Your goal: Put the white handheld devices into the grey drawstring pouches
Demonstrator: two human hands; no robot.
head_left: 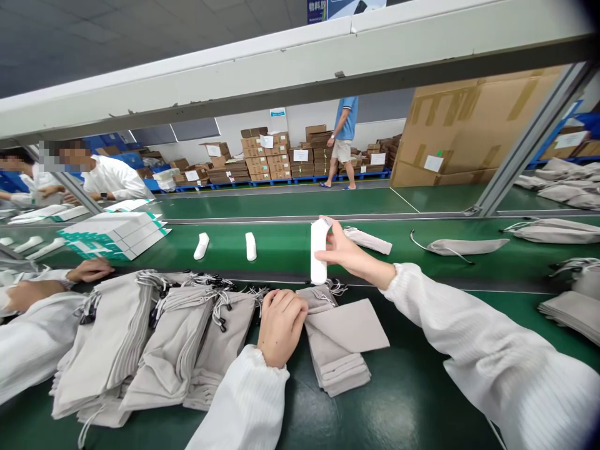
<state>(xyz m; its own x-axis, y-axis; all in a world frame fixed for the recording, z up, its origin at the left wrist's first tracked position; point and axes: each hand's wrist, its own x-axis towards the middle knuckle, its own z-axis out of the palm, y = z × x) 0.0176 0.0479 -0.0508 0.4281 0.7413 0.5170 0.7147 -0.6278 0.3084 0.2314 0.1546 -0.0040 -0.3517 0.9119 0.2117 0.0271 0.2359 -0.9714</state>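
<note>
Between thumb and fingers, my right hand (338, 249) grips a white elongated device (319, 253) with an angled upper end, held upright over the green conveyor belt. My left hand (281, 322) is closed, its fingers curled at the end of a grey drawstring pouch (349, 326); the fingertips are hidden. That pouch lies askew on a small pile of similar pouches (344, 375). Left of my left hand are larger stacks of grey pouches (117, 337) with white cords and black toggles. Two more white devices (201, 246) (251, 246) lie on the belt to the left.
Filled-looking pouches (459, 246) lie on the belt to the right, with more pouches (574, 312) at the right edge. A white-and-green carton stack (115, 234) stands left. A co-worker's hands (89, 270) rest nearby at left. A metal beam (281, 62) crosses overhead.
</note>
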